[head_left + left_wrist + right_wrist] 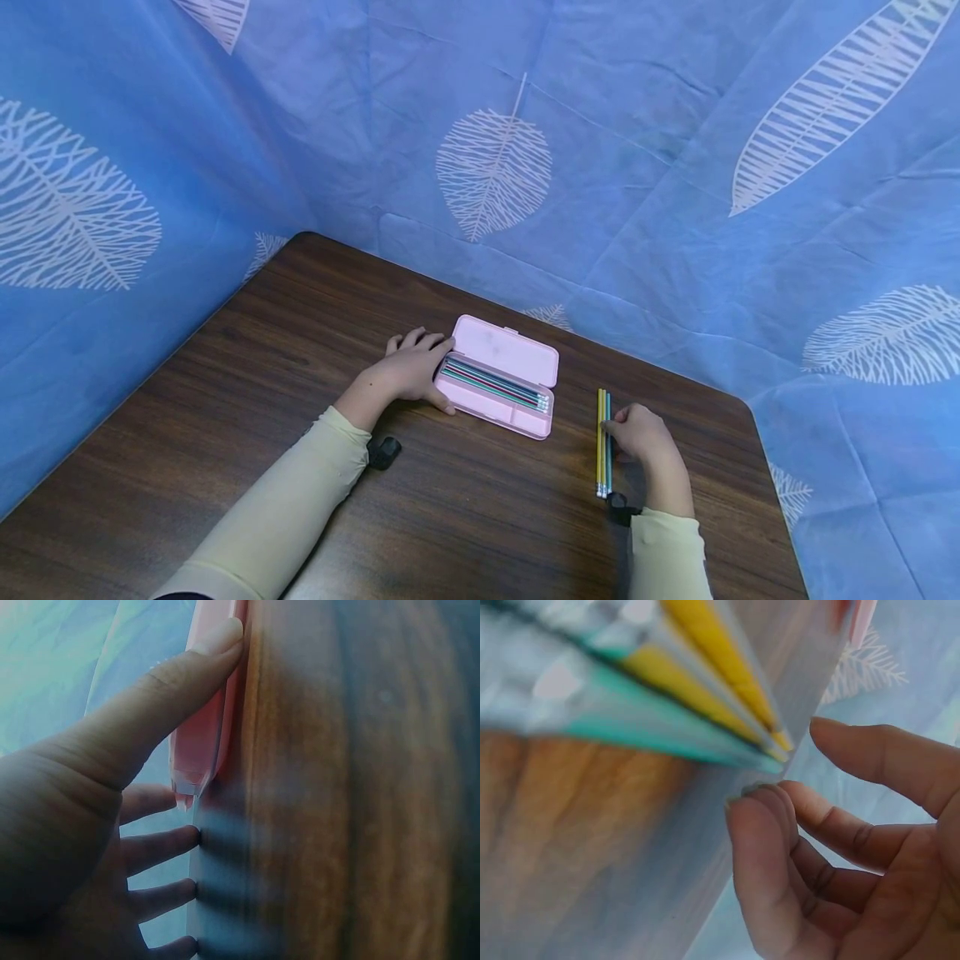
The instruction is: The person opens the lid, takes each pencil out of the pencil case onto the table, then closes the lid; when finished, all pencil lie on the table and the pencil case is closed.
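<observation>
A pink pencil case (495, 406) lies on the table with its lid (504, 348) tipped back. Several dark and green pencils (491, 385) lie in it side by side, eraser ends to the right. At the case's left end is my left hand (408, 371), its thumb (202, 660) along the front side and its other fingers spread around the end. To the right, yellow and blue-green pencils (602, 467) lie on the table, erasers toward me. My right hand (641, 429) is at them, and the right wrist view shows a gap between thumb and fingers.
The dark wood table (465, 517) has rounded far corners. A blue cloth (615, 167) with white leaf prints hangs behind and beside it. Small black wrist devices (386, 452) sit at both sleeve cuffs.
</observation>
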`<state>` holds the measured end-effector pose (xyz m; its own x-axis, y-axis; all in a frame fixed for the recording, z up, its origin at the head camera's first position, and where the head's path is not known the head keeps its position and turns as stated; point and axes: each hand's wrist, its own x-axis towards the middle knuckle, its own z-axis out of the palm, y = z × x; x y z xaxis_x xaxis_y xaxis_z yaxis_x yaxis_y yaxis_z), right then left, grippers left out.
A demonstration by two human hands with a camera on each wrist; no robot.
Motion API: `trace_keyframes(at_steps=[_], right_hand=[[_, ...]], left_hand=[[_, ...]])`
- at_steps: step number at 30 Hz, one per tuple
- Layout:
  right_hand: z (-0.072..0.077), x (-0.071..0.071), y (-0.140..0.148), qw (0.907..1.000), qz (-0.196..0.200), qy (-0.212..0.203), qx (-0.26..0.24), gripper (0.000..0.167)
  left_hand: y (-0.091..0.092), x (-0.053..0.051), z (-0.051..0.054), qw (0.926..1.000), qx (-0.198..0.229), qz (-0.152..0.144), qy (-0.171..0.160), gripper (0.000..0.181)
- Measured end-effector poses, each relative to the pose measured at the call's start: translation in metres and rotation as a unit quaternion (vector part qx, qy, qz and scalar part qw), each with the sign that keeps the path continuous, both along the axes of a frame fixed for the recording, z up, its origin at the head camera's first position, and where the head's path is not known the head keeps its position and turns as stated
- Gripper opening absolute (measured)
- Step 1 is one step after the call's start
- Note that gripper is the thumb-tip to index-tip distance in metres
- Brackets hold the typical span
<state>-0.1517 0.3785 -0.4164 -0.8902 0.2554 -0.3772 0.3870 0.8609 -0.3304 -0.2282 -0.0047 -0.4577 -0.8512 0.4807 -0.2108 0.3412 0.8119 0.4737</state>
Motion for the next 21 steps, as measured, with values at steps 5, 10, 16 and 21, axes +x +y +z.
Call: trace_keyframes(at_steps=[5,10,16,21], right_hand=[[0.006,-0.002,-0.009,0.9996,0.018,0.015,0.018,0.026],[0.007,-0.006,-0.021,0.9985,0.03,0.04,0.021,0.027],[0.008,-0.014,-0.041,0.9963,0.051,0.064,0.026,0.027],[0.007,-0.021,-0.063,0.9927,0.082,0.082,0.031,0.025]], left_hand=[[0.001,-0.001,-0.002,1.0,0.0,-0.001,0.005,0.123],[0.001,-0.001,-0.003,1.0,0.001,0.0,0.006,0.124],[0.001,-0.001,-0.004,1.0,0.001,0.002,0.009,0.124],[0.001,0.0,-0.004,1.0,0.004,0.002,0.008,0.124]])
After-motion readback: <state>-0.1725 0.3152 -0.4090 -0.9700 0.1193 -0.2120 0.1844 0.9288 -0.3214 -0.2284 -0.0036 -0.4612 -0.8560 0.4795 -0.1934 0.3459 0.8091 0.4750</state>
